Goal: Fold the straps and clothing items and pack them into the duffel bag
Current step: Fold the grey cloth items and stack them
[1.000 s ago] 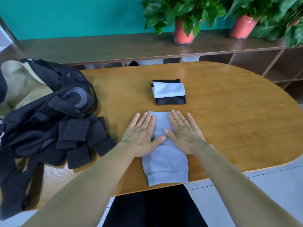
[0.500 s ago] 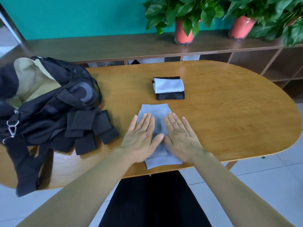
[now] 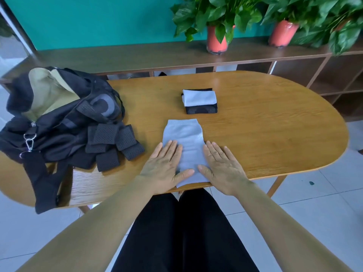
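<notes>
A light grey folded garment (image 3: 184, 136) lies flat near the table's front edge. My left hand (image 3: 165, 165) presses its left side with straight fingers, and my right hand (image 3: 221, 165) presses its right side the same way, thumbs pointing inward. Beyond it sits a small folded stack (image 3: 199, 101), a white piece on a black one. The black duffel bag (image 3: 59, 114) with tan lining lies open at the table's left end. Several folded black perforated straps (image 3: 114, 142) rest beside the bag.
The oval wooden table (image 3: 275, 124) stretches to the right. A long black strap (image 3: 45, 185) hangs over the front left edge. A low wooden shelf (image 3: 137, 55) with two potted plants (image 3: 216, 22) stands behind the table. My black-clad legs are below the table edge.
Both hands have slid along the grey garment toward me and spread apart to its sides, uncovering its far end. The view has shifted.
</notes>
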The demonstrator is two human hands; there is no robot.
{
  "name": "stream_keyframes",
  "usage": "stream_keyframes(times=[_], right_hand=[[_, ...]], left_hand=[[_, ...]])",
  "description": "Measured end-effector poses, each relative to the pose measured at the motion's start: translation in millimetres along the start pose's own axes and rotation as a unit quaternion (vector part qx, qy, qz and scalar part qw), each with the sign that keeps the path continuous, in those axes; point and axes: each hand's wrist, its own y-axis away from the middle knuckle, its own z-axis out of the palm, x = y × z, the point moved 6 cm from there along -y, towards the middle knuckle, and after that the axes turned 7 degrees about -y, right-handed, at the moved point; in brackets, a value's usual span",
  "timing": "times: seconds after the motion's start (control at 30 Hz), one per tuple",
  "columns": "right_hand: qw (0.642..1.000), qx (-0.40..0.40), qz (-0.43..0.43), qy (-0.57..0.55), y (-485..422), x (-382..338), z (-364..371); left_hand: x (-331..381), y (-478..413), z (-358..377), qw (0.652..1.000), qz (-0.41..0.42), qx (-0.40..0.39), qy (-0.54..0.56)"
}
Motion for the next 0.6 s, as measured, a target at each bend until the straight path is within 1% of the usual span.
stream_keyframes(times=[0.07,0.13,0.2,0.27,0.33,0.4,0.47,0.53,0.6], right_hand=[[1.0,0.001,0.002,-0.016,4,2,-1],[0.998,0.037,-0.01,-0.051,12,3,-5],[0.992,0.085,-0.065,-0.062,24,-2,-11],[0.988,0.083,-0.119,-0.042,35,-11,-9],[0.987,0.065,-0.142,-0.021,40,-16,-2],[0.986,0.076,-0.144,-0.038,41,-15,-1],[0.982,0.101,-0.144,-0.076,43,-12,-5],[0.977,0.115,-0.141,-0.111,45,-9,-10],[0.973,0.121,-0.112,-0.161,45,-4,-15]], left_hand=[[0,5,-3,1.0,0.007,0.011,0.002],[2,14,-10,0.998,0.026,0.049,0.015],[8,26,-16,0.994,0.071,0.075,0.021],[18,36,-21,0.99,0.116,0.08,0.022],[20,39,-22,0.987,0.128,0.09,0.024],[19,40,-24,0.982,0.127,0.135,0.023],[17,42,-25,0.977,0.131,0.164,0.023],[15,42,-23,0.975,0.13,0.177,0.03],[11,41,-21,0.976,0.114,0.173,0.067]])
